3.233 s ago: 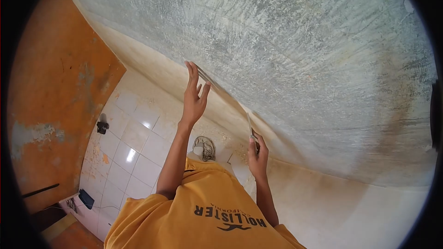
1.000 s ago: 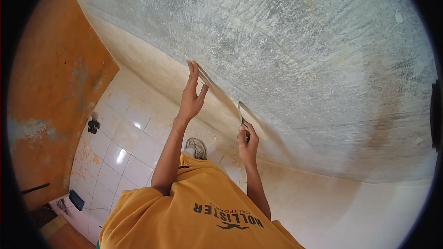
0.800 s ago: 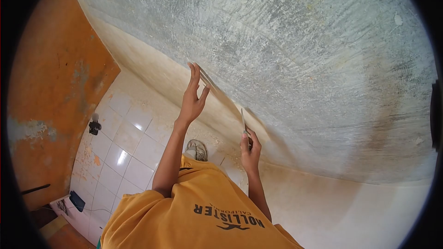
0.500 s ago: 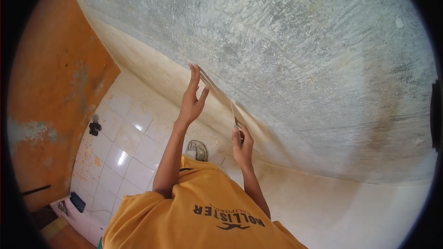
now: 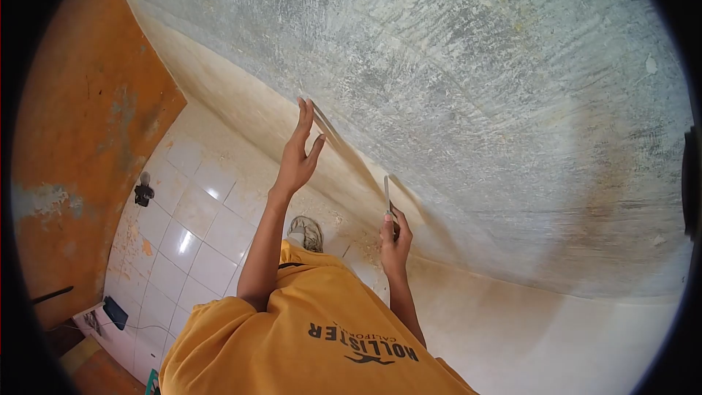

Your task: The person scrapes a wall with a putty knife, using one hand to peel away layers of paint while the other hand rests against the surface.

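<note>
My left hand rests against the wall with its fingers stretched out, fingertips at the border between the rough grey wall surface and the smooth cream lower band. A dark narrow strip runs along that border from the fingertips towards the right. Wrapped round the handle of a scraper, my right hand is lower and to the right. The thin blade appears nearly edge-on, its tip right at the border. Part of the handle is hidden by my fingers.
An orange wall with worn patches stands to the left. White floor tiles carry scattered flakes, a small black object and a dark flat item with a cord. My shoe is close to the wall's foot.
My right hand and the scraper have shifted slightly right and down along the border, and the blade has turned more upright in view. My left hand stays nearly in place.
</note>
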`<state>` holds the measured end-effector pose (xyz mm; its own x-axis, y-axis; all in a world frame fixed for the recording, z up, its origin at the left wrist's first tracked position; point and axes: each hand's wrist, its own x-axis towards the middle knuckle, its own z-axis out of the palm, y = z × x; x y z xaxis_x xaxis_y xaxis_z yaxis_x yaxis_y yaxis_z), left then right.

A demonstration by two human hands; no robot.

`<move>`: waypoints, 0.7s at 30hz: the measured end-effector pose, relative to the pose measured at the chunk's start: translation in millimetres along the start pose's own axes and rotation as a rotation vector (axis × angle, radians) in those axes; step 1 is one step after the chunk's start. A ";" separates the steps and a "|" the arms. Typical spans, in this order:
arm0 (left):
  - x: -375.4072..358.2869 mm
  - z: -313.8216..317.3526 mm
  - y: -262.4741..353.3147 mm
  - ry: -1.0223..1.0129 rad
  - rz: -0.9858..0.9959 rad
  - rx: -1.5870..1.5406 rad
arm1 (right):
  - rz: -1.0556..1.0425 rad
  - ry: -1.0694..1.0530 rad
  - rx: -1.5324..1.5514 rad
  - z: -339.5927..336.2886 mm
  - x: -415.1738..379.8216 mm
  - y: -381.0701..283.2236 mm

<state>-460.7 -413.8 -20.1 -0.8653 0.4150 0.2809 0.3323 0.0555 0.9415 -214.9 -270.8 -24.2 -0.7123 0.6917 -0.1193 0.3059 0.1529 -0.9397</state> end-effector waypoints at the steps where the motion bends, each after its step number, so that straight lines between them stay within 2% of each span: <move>1: 0.9 -1.2 -6.3 -0.006 0.028 0.033 | -0.057 0.005 -0.020 3.0 7.1 4.5; 2: 1.7 -1.1 -11.8 -0.013 0.057 0.065 | -0.115 0.010 -0.041 4.9 12.4 8.0; 8: 0.0 1.3 -16.2 -0.001 0.044 0.049 | -0.030 0.000 0.017 3.0 6.4 -7.3; 12: -1.8 -2.2 -10.0 -0.024 -0.043 0.005 | -0.111 -0.055 -0.031 2.4 10.2 -3.9; 17: -8.8 -1.1 -24.4 -0.031 -0.091 -0.006 | -0.227 -0.121 -0.094 36.7 41.4 -21.5; 18: -9.3 -2.8 -24.8 -0.038 -0.106 0.015 | -0.132 -0.140 -0.055 37.0 34.4 -30.6; 21: -10.9 -4.0 -26.4 -0.050 -0.132 0.052 | -0.250 -0.049 -0.098 24.0 21.3 -7.8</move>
<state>-461.5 -423.4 -47.3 -0.8835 0.4456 0.1444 0.2367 0.1587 0.9585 -247.6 -274.2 -27.1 -0.8021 0.5896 0.0949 0.1751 0.3841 -0.9065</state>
